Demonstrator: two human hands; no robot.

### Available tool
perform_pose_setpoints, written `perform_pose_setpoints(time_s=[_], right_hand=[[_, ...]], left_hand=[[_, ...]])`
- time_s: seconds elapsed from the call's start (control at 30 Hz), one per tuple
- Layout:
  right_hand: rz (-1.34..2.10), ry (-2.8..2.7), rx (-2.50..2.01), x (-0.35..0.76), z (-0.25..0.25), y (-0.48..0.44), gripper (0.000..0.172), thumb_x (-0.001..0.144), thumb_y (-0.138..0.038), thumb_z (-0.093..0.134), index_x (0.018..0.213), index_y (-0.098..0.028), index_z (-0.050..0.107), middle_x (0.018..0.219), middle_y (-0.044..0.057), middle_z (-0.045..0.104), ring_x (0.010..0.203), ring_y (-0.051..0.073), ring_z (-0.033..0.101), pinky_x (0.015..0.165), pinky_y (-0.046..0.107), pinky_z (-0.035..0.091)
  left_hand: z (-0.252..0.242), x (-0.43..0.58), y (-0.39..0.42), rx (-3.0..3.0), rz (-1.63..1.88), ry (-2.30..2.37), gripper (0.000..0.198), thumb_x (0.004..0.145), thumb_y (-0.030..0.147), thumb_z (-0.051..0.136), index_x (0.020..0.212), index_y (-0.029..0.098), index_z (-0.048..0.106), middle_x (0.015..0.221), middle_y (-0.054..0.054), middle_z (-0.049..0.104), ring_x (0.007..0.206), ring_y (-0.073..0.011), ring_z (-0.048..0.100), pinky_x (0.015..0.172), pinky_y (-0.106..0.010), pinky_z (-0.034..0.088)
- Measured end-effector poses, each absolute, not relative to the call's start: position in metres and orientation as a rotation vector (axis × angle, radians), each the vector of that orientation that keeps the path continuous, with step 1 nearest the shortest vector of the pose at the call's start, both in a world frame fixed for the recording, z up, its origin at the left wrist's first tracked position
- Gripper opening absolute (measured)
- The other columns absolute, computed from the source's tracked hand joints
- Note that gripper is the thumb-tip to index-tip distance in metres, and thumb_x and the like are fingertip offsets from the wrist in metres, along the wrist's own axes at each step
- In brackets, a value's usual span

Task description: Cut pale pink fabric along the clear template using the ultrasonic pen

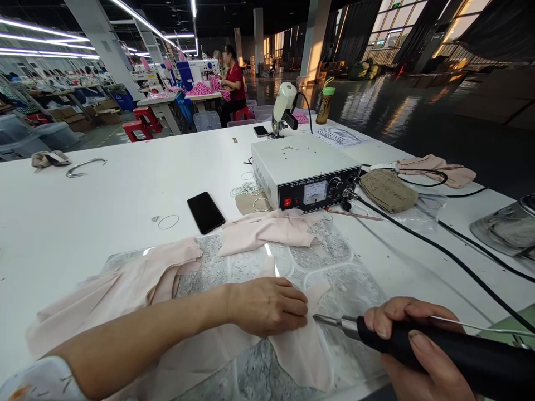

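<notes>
The left hand point(271, 306) lies on a pale pink cloth piece point(303, 359), near the close edge of a gray board point(259, 362) and toward its right edge. The left fingers are close together and bent down onto the cloth. Their tips are tucked away, so I cannot tell if they pinch it or only press. The right hand point(418, 345) is wrapped around a fat black tool point(480, 356), with its thin metal tip point(326, 319) pointing at the cloth, just beside the left fingers.

The cloth should be light, soft and floppy. It is thin and smooth, so it may slide and wrinkle. A flat hand close to where the tip goes should keep it still, and a side edge is a good place to pick it up. The tool looks hard and a bit heavy. The black handle is the place to hold it; the narrow tip is best left alone.

The board looks shiny, maybe clear plastic over a speckled gray pattern, but the glare makes that hard to say. A loose pink pile point(146, 273) droops over the board's left edge, with soft folds. A crumpled pink strip point(267, 231) lies along its far edge, by a square metal box point(305, 156). A stiff, rubbery-looking black cord point(418, 229) curves from the box toward the right edge of the smooth white table point(125, 189).
</notes>
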State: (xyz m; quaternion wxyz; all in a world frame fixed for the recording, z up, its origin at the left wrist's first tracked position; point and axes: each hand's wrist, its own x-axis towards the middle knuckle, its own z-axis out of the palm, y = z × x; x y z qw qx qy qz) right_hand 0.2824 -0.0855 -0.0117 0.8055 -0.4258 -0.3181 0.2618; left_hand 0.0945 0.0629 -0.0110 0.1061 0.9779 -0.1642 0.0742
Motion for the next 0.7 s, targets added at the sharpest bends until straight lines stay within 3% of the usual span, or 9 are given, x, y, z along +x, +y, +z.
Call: perform_pose_setpoints(time_s=[0.4, 0.7], right_hand=[[0.519, -0.697, -0.889, 0.2786, -0.0062, -0.0808, 0.007, 0.077, -0.022, 0.065, 0.084, -0.021, 0.063, 0.069, 0.000, 0.058, 0.049, 0.012, 0.053, 0.048, 0.033, 0.053], [0.544, -0.676, -0.893, 0.2817, -0.0119, -0.0834, 0.007, 0.077, -0.020, 0.064, 0.084, -0.021, 0.062, 0.071, 0.000, 0.057, 0.050, 0.012, 0.053, 0.049, 0.033, 0.053]], left_hand=[[-0.0099, 0.0958, 0.0626, 2.941, 0.190, -0.540, 0.027, 0.100, 0.008, 0.042, 0.103, 0.007, 0.069, 0.118, -0.010, 0.069, 0.114, -0.0226, 0.061, 0.094, -0.031, 0.047], [-0.0073, 0.0948, 0.0624, 2.931, 0.134, -0.517, 0.023, 0.100, 0.012, 0.046, 0.107, 0.010, 0.067, 0.116, -0.008, 0.069, 0.114, -0.0215, 0.060, 0.091, -0.031, 0.048]])
